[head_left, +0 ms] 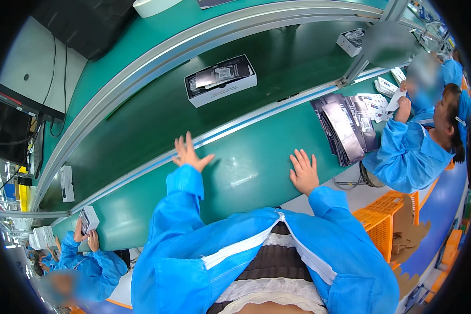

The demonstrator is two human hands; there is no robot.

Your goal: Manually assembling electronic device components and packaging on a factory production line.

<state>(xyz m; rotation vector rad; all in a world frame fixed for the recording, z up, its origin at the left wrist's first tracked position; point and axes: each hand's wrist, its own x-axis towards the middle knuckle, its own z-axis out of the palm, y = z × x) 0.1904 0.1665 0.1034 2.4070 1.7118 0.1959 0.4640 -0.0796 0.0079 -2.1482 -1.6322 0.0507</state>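
Note:
My left hand (190,153) reaches out over the near rail of the conveyor belt, fingers spread and holding nothing. Resting flat on the green worktop (246,180), my right hand (304,171) has its fingers apart, also bare of anything. Ahead of the left hand, on the dark green belt (141,125), sits an open white box (226,90) with a dark printed leaflet (223,74) lying in its top. To the right of my right hand lie stacks of dark printed leaflets (343,128), apart from my fingers.
Another open white box (352,41) is farther right on the belt, and a white box (67,183) stands at left. A co-worker at lower left holds a box (89,220); another at right handles white paper (396,99). Orange crates (377,230) stand by my right side.

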